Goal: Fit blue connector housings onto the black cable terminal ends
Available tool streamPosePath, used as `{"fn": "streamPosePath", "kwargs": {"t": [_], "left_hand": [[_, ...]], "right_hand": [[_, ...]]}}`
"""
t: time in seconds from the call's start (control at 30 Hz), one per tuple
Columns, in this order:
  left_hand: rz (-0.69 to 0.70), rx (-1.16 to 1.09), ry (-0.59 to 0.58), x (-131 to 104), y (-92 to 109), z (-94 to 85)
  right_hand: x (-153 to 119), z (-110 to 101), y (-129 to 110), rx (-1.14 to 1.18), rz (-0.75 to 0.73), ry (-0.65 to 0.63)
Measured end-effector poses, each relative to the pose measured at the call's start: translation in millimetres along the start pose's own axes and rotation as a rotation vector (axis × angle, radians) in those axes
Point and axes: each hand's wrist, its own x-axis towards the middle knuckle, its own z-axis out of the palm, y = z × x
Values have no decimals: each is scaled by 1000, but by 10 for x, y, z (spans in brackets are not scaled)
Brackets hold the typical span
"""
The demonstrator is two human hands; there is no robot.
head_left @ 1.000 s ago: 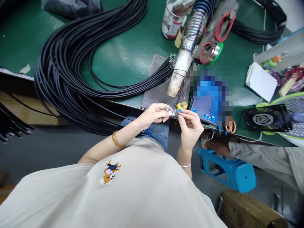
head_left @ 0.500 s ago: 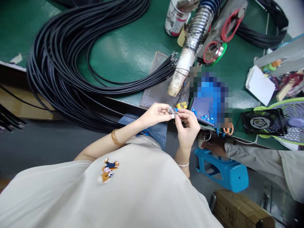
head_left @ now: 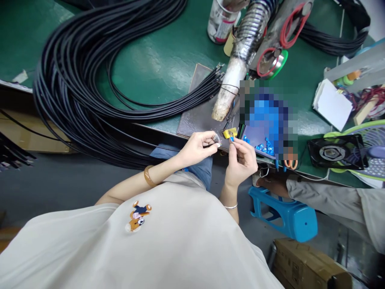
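My left hand (head_left: 200, 145) is closed in a pinch at the table's front edge. Between its fingertips sits something small, greyish with a pale tip, too tiny to name. To its right, my right hand (head_left: 240, 158) pinches a small blue part (head_left: 232, 139) between thumb and fingers. The two hands are apart. Just beyond the right fingertips lies a yellow block (head_left: 230, 133). A tray (head_left: 255, 138) of small blue parts is beside the right hand, partly under a blurred patch.
A thick coil of black cables (head_left: 69, 80) covers the left, its ends on a dark board (head_left: 195, 116). A white-tipped duct (head_left: 224, 96) hangs over the board. At right are orange-handled scissors (head_left: 291, 160), a black fan (head_left: 335, 153), a blue stool (head_left: 288, 218) and another person's leg (head_left: 321, 196).
My right hand has moved away from the left, to the right, with the small blue part now showing in its fingertips. The left hand has stayed almost in place.
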Motion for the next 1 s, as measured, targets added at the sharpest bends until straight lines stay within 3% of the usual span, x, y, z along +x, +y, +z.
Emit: {"fn": "streamPosePath", "kwargs": {"t": [0.13,0.23,0.43,0.5,0.83,1.0], "left_hand": [[-48,-97,-14,42,-3,0],[-78,-169,-28,68,-3,-7],[-113,-221,-2,85,-2,-28],[-126,-219,3,91,20,-32],[-112,-172,73,156,91,-8],[-39,-144,75,189,60,8]], "right_hand": [[-33,-19,3,-91,-203,-42],[-67,-8,29,-80,-241,-88],[-79,28,54,103,76,-48],[-68,38,68,116,92,-61],[-40,101,154,-127,-249,-106],[5,128,170,-149,-333,-85]]}}
